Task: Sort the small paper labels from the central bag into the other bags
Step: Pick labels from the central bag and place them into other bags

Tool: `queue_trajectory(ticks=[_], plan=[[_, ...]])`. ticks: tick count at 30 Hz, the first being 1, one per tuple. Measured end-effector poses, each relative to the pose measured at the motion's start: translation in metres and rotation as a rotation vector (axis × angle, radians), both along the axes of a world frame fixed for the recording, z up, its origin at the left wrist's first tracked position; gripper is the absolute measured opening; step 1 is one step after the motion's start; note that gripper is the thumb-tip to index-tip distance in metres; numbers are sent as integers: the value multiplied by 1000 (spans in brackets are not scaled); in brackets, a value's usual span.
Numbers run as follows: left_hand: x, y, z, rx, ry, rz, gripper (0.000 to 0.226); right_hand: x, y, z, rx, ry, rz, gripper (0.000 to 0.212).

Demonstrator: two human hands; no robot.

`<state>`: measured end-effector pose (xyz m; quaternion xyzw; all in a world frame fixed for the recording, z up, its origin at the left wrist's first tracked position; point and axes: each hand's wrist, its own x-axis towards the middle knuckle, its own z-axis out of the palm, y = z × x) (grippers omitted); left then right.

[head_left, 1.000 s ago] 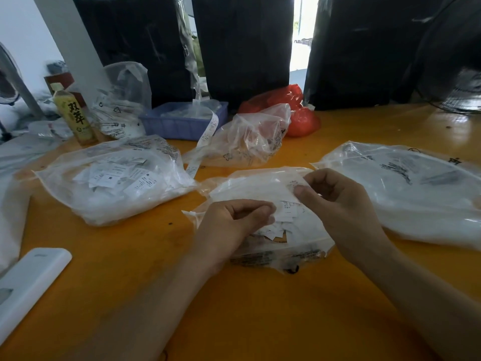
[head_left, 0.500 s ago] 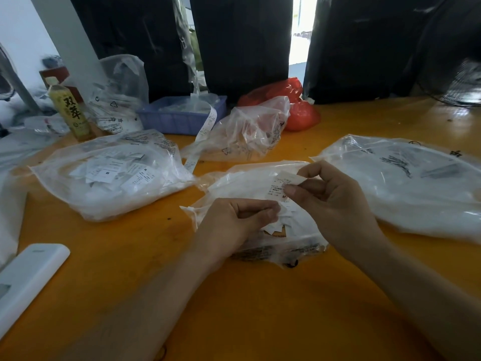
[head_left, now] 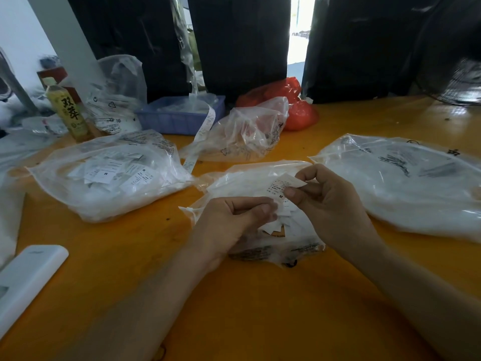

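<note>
I'm watching the head cam. Taking the central bag (head_left: 250,183) as landmark on the orange table (head_left: 234,308): it's lying flat mid-table w/ both hands over it.

R hand (head_left: 330,204) is hovering over the bag's right half, thumb and forefinger pinching one label (head_left: 283,185), other fingers curled. The label is tilting up above the bag; print w/ an "M" is showing on it. L hand (head_left: 231,225) is sitting on the bag's near-left part, fingers curled, thumb pressing against forefinger right at the loose labels (head_left: 278,225) spilling at the bag's mouth. I'm guessing it's pinching plastic or paper, but I can't tell which.

Left of the central bag, apart from it, a left bag (head_left: 109,175) is lying w/ printed labels showing through the plastic. Right of it, near, a right bag (head_left: 406,183) is spreading wide, contents white and unclear. Behind it, a crumpled far bag (head_left: 247,131) is standing slumped, w/ a paper strip (head_left: 200,136) trailing down beside it from a blue tray (head_left: 179,118). A red bag (head_left: 294,105) is sitting behind the far bag. Far left of the tray, a drink bottle (head_left: 67,110) is standing upright. Near-left of the central bag, well apart, a white device (head_left: 28,280) is lying at the table edge.
</note>
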<state>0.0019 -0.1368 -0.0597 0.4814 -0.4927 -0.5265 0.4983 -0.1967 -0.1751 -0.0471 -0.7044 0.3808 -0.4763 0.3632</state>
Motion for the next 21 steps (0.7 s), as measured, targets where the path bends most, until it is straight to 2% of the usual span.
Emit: queue_trajectory(ticks=[3, 5, 10, 14, 18, 21], plan=[[0, 1, 1, 6, -18, 1, 47, 0, 2, 3, 25, -143, 38, 22], [-1, 2, 2, 1, -45, -9, 48, 2, 4, 4, 32, -154, 69, 25], [-4, 4, 4, -12, -128, -4, 41, 5, 6, 1, 31, -64, 88, 17], [-4, 4, 3, 19, -85, -8, 43, 4, 3, 0, 1, 0, 55, 10], [-3, 4, 4, 36, -37, -20, 37, 3, 2, -1, -72, 78, -24, 16], [-2, 3, 6, 56, 50, -7, 43, 2, 2, 0, -91, 119, -58, 18]])
